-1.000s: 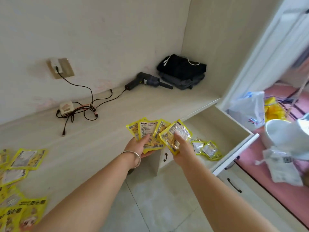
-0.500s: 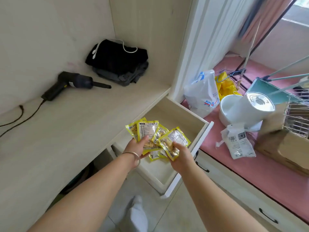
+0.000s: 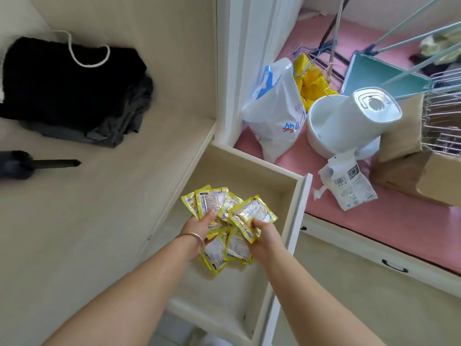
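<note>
Left hand (image 3: 197, 227) grips fanned sachets (image 3: 210, 202) above the open drawer (image 3: 249, 168). Right hand (image 3: 262, 233) pinches the front sachet (image 3: 252, 214), probably to drop it in.

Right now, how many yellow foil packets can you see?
6 yellow foil packets visible: three fanned in the left hand, one pinched by the right hand, two lying in the open white drawer beneath. Overlap may hide more.

Open pale drawer (image 3: 262, 181), yellow packets (image 3: 217, 255) lying on its bottom
</note>
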Demonstrator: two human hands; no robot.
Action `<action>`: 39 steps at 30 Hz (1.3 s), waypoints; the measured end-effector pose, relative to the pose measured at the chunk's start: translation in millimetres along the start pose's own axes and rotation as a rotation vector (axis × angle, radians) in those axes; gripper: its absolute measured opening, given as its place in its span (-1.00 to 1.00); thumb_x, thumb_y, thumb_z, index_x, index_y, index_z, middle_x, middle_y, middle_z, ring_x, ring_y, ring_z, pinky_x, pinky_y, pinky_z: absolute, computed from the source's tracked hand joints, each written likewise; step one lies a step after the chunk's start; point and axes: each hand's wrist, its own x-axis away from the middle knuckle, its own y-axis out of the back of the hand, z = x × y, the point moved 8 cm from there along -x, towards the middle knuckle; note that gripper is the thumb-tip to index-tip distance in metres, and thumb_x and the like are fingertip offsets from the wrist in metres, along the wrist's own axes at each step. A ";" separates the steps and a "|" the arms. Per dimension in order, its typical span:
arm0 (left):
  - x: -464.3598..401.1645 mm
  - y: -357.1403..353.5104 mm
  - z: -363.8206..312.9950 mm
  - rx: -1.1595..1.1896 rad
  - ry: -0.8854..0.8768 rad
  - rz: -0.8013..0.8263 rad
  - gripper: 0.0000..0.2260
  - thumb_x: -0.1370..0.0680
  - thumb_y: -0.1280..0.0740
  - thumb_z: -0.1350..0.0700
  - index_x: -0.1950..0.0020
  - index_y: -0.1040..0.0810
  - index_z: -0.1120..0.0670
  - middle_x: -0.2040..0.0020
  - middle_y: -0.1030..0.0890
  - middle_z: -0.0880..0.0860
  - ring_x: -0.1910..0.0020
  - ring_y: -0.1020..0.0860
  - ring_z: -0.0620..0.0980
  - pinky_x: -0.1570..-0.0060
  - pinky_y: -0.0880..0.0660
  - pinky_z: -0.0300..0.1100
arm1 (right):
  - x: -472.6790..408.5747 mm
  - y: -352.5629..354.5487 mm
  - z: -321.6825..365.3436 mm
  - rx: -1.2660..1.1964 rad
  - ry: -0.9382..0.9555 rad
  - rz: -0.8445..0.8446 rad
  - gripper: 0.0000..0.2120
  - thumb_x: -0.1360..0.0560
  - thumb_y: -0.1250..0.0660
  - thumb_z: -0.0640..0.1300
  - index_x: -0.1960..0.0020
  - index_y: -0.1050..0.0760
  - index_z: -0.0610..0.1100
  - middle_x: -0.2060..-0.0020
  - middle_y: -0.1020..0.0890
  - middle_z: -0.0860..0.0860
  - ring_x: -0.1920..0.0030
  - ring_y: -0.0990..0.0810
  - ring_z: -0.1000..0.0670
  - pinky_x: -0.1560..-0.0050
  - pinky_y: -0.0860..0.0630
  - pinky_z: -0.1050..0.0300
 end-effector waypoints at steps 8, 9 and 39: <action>-55.6 -14.1 10.3 -0.316 0.050 -0.088 -0.35 -0.53 -0.28 -0.13 -0.46 -0.22 0.25 -0.41 -0.37 0.19 -0.35 -0.40 0.18 -0.30 -0.36 -0.02 | -61.4 21.8 0.5 0.068 -0.012 -0.183 -0.77 -0.52 -0.33 -0.21 -0.16 -0.46 -0.25 0.12 -0.62 -0.15 0.26 -0.59 -0.11 0.14 -0.57 -0.04; -63.2 -15.4 14.4 -0.314 0.067 -0.092 -0.35 -0.53 -0.28 -0.12 -0.46 -0.22 0.25 -0.42 -0.37 0.19 -0.35 -0.40 0.18 -0.29 -0.36 -0.02 | -66.1 25.5 -2.5 0.066 -0.012 -0.198 -0.72 -0.52 -0.32 -0.21 -0.21 -0.45 -0.27 0.04 -0.62 -0.16 0.22 -0.59 -0.12 0.14 -0.57 -0.03; 51.6 24.5 -44.8 0.025 -0.178 -0.072 -0.75 -0.57 -0.26 0.20 -0.24 -0.48 0.15 0.22 -0.52 -0.02 0.28 -0.47 -0.15 0.49 -0.43 -0.33 | 47.1 -56.1 18.2 0.746 0.165 0.076 -0.91 -0.58 -0.18 -0.22 0.03 -0.46 -0.16 0.37 -0.50 -0.02 0.40 -0.44 0.04 0.36 -0.38 0.22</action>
